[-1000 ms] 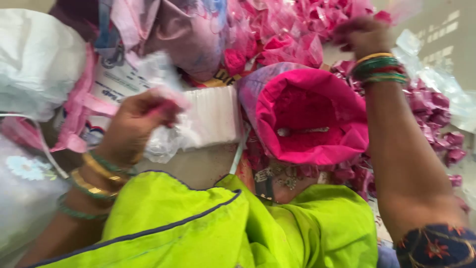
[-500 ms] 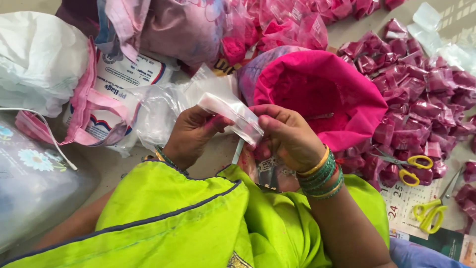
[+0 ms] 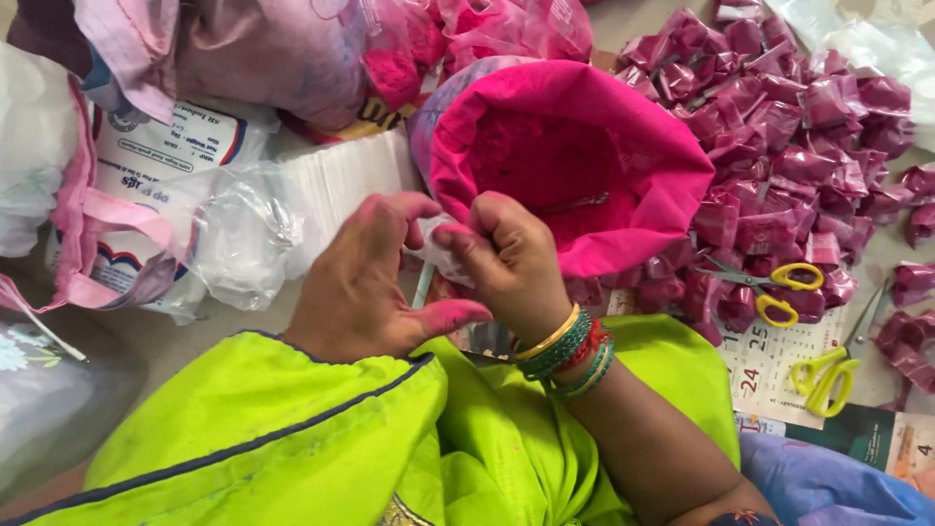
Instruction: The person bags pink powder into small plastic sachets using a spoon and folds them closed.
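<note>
My right hand (image 3: 508, 255), stained pink and with bangles on the wrist, pinches a small clear plastic pouch (image 3: 436, 257) just in front of a wide open bag of bright pink powder (image 3: 584, 166). Beside it, my left hand (image 3: 375, 282) has its fingers spread and palm up, its fingertips close to the pouch. Both hands hover above my lime-green lap (image 3: 292, 438). A stack of empty clear pouches (image 3: 341, 175) lies just beyond my left hand.
Several filled pink packets (image 3: 779, 117) are heaped at the right. Two yellow-handled scissors (image 3: 779, 284) (image 3: 826, 378) lie on a calendar sheet (image 3: 765, 375). A white sack with pink handles (image 3: 146, 185) and plastic bags of pink powder (image 3: 292, 58) crowd the left and back.
My right hand came back from the far packets to meet the left at the pouch. The hands have since moved closer to the powder bag, and my left hand has spread its fingers.
</note>
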